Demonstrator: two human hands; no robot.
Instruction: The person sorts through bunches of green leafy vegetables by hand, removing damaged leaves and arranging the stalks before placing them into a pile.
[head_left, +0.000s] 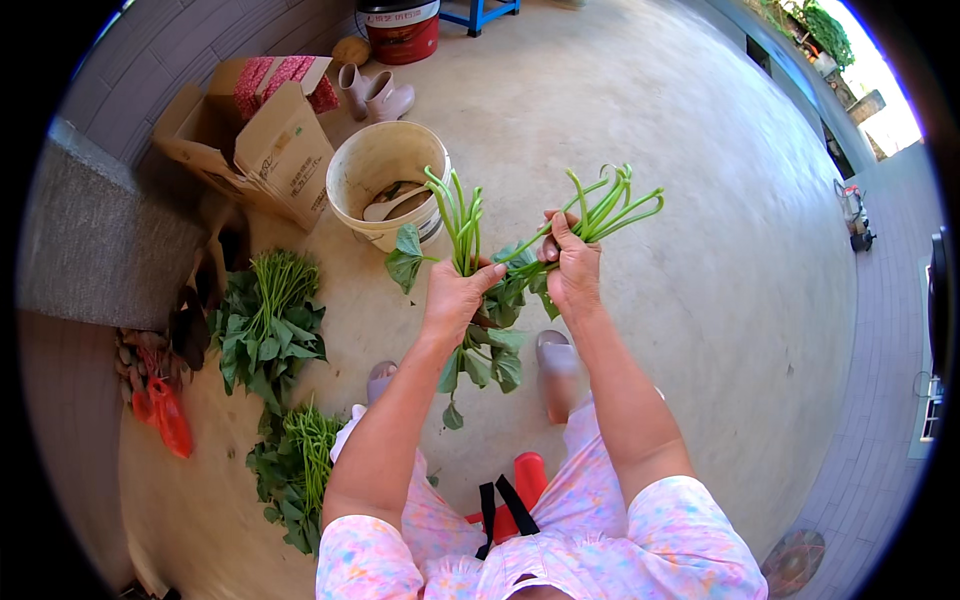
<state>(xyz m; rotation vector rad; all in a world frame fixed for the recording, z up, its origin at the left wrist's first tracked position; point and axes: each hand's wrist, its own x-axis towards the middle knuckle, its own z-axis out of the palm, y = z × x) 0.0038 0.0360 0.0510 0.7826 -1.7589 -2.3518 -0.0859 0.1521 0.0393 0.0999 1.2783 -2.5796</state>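
My left hand (459, 294) grips a bunch of leafy green stems (466, 232), stalks upward and broad leaves hanging below the fist. In my right hand (574, 262) is a second bunch of green stalks (611, 206), fanned up and to the right, with its leaves pointing down toward the left hand. Both hands are raised before me above the floor, a little apart. Where the leaves of the two bunches meet, I cannot tell which belongs to which. To my left lie two heaps of similar greens, an upper pile (274, 322) and a lower pile (300, 469).
A whitish bucket (349, 161) holding a ladle (394, 204) stands ahead. Beyond it are an opened cardboard box (289, 157), rubber boots (386, 97) and a red paint pail (401, 37). A red bag (169, 416) lies by the left wall. My slippered feet are below my hands.
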